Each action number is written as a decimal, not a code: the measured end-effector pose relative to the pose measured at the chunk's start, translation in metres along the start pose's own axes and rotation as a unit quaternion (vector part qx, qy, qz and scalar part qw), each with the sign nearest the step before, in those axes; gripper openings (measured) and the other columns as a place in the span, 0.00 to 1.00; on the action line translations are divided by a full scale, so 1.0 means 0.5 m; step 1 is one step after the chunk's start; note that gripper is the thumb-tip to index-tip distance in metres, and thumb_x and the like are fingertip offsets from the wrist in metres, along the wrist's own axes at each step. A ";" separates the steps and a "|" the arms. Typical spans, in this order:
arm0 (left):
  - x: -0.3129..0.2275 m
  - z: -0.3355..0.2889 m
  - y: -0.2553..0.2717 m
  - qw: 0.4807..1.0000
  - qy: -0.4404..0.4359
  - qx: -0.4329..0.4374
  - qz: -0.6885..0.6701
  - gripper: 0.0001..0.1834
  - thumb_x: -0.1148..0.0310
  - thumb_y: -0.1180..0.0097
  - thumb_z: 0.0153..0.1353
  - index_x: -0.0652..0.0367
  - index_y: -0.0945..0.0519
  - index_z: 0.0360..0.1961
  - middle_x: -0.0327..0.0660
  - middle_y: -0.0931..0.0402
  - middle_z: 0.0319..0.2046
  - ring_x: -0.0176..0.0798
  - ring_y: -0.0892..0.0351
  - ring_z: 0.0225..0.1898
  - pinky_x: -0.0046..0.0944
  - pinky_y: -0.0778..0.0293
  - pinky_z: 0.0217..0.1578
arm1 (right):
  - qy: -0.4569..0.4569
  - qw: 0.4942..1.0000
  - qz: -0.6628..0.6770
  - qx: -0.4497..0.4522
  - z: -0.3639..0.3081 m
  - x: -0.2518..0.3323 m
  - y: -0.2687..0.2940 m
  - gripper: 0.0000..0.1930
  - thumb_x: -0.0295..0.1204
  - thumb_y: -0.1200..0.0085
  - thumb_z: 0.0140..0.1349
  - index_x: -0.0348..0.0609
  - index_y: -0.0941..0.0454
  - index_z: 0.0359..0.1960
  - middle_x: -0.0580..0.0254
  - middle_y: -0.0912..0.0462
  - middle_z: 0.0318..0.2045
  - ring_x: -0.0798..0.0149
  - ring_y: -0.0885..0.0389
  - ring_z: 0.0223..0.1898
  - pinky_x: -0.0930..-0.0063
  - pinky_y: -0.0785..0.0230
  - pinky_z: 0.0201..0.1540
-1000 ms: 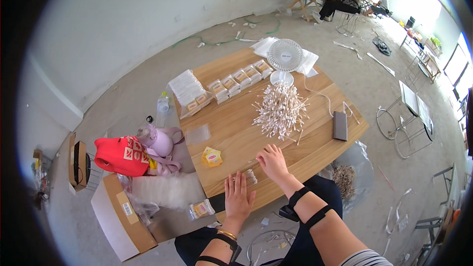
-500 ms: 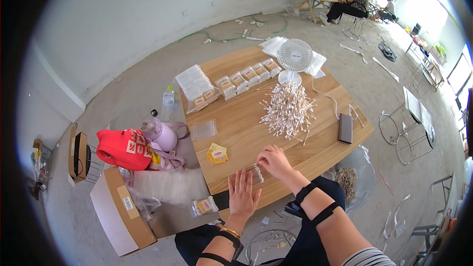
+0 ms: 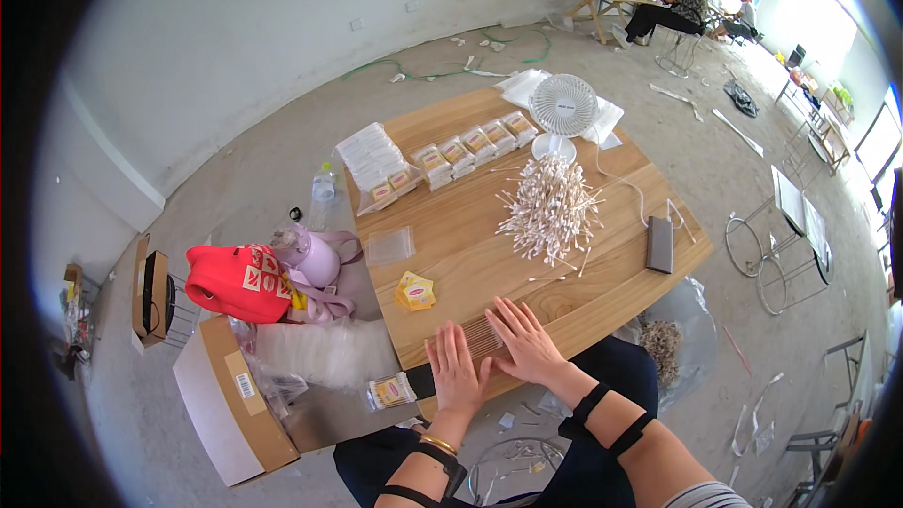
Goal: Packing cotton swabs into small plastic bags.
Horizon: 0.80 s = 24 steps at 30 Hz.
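Observation:
A flat row of cotton swabs (image 3: pixel 483 335) lies near the front edge of the wooden table (image 3: pixel 451 226), side by side between my hands. My left hand (image 3: pixel 456 372) rests at the row's left end, fingers stretched out. At the right end is my right hand (image 3: pixel 525 343), its fingers also straight and lying against the swabs. Both hands cover the swab ends, and the two thumbs come close together. Beyond them a big loose heap of cotton swabs (image 3: pixel 548 212) spreads over the table. Yellow cards (image 3: pixel 415 292) lie in a small stack left of my hands.
Packed swab bags (image 3: pixel 477 144) line the far side near a white fan (image 3: pixel 563 104). Clear empty bags (image 3: pixel 389 246) lie at the left. A grey power bank (image 3: pixel 659 246) sits at the right. One packed bag (image 3: pixel 390 392) and a cardboard box (image 3: pixel 249 395) are at the lower left.
My right hand has come down and left from a closed pose above the row's right end, and now lies stretched against it. My left hand has barely shifted.

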<state>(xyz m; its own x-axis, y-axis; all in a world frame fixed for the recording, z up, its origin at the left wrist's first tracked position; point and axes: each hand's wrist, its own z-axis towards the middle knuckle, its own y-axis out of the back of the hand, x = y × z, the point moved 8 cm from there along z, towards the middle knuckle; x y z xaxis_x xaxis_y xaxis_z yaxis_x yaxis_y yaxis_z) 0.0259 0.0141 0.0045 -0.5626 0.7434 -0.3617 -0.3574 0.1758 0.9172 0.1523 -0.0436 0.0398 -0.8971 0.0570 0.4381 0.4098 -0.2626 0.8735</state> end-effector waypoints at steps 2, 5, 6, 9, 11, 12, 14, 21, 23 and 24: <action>0.009 -0.001 0.006 0.999 0.027 -0.019 0.034 0.45 0.43 0.56 0.72 0.73 0.46 0.74 0.58 0.52 0.76 0.58 0.59 0.79 0.64 0.65 0.76 | -0.009 0.999 -0.034 0.033 -0.002 0.001 -0.015 0.46 0.48 0.38 0.61 0.39 0.44 0.75 0.44 0.44 0.76 0.46 0.51 0.78 0.51 0.59 0.79; 0.014 0.001 -0.013 0.996 0.039 0.040 0.065 0.49 0.38 0.64 0.72 0.75 0.49 0.75 0.60 0.56 0.78 0.58 0.64 0.80 0.64 0.70 0.76 | -0.011 0.998 -0.048 0.049 0.002 0.006 -0.039 0.45 0.48 0.43 0.64 0.36 0.47 0.76 0.41 0.48 0.77 0.47 0.53 0.79 0.52 0.62 0.80; 0.015 0.005 -0.015 0.997 0.042 0.036 0.058 0.49 0.37 0.66 0.72 0.76 0.49 0.75 0.60 0.57 0.78 0.58 0.65 0.80 0.64 0.71 0.76 | -0.003 0.995 -0.085 0.052 0.006 0.013 -0.058 0.44 0.48 0.47 0.66 0.35 0.47 0.76 0.41 0.48 0.77 0.46 0.54 0.79 0.52 0.62 0.80; 0.019 -0.001 -0.017 0.997 0.049 0.036 0.056 0.50 0.37 0.67 0.73 0.76 0.49 0.75 0.60 0.57 0.78 0.58 0.65 0.80 0.64 0.72 0.76 | 0.005 0.992 -0.117 0.052 0.002 0.021 -0.084 0.41 0.47 0.52 0.68 0.32 0.47 0.75 0.40 0.49 0.77 0.46 0.54 0.79 0.52 0.63 0.80; 0.024 -0.009 -0.015 0.996 0.054 0.040 0.060 0.49 0.37 0.67 0.73 0.76 0.49 0.75 0.60 0.57 0.78 0.58 0.65 0.80 0.64 0.72 0.76 | 0.004 0.993 -0.110 0.050 -0.003 0.028 -0.092 0.40 0.47 0.55 0.69 0.31 0.47 0.75 0.39 0.49 0.77 0.45 0.54 0.79 0.52 0.63 0.80; 0.028 -0.019 -0.013 0.996 0.056 0.042 0.064 0.49 0.37 0.67 0.73 0.76 0.50 0.75 0.60 0.57 0.78 0.58 0.65 0.80 0.64 0.72 0.76 | 0.005 0.993 -0.110 0.050 -0.007 0.037 -0.094 0.40 0.47 0.54 0.69 0.31 0.47 0.75 0.39 0.48 0.77 0.45 0.54 0.79 0.52 0.63 0.80; 0.037 -0.032 -0.010 0.995 0.059 0.045 0.068 0.49 0.37 0.67 0.73 0.76 0.50 0.75 0.60 0.57 0.78 0.58 0.65 0.80 0.64 0.71 0.76 | 0.007 0.993 -0.107 0.050 -0.011 0.049 -0.099 0.41 0.47 0.53 0.69 0.31 0.47 0.75 0.39 0.48 0.77 0.45 0.53 0.79 0.52 0.63 0.80; 0.048 -0.059 0.018 0.997 0.040 0.058 0.013 0.48 0.39 0.63 0.73 0.74 0.50 0.75 0.60 0.55 0.77 0.58 0.60 0.80 0.63 0.65 0.76 | -0.002 0.993 -0.111 0.040 -0.016 0.065 -0.097 0.43 0.51 0.50 0.68 0.33 0.47 0.75 0.41 0.47 0.77 0.47 0.53 0.79 0.52 0.62 0.80; 0.046 -0.070 0.025 0.998 0.038 0.049 -0.024 0.46 0.41 0.61 0.73 0.73 0.49 0.75 0.61 0.54 0.77 0.59 0.59 0.79 0.63 0.64 0.76 | -0.002 0.993 -0.113 0.032 -0.016 0.063 -0.096 0.43 0.52 0.50 0.68 0.33 0.47 0.75 0.42 0.47 0.77 0.47 0.53 0.79 0.51 0.63 0.80; 0.046 -0.082 0.027 0.997 0.038 0.043 -0.055 0.45 0.43 0.59 0.73 0.72 0.49 0.75 0.61 0.53 0.77 0.59 0.58 0.79 0.62 0.62 0.76 | -0.007 0.993 -0.115 0.033 -0.016 0.063 -0.095 0.43 0.52 0.51 0.68 0.34 0.46 0.76 0.43 0.47 0.77 0.49 0.53 0.79 0.52 0.63 0.80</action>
<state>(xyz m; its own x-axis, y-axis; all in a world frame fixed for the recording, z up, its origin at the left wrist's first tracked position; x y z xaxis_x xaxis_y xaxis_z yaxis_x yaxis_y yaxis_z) -0.0226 0.0071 0.0017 -0.5790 0.6669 -0.4692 -0.3566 0.3104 0.8812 0.1031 -0.0371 0.0106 -0.9660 0.1210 0.2283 0.2052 -0.1779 0.9624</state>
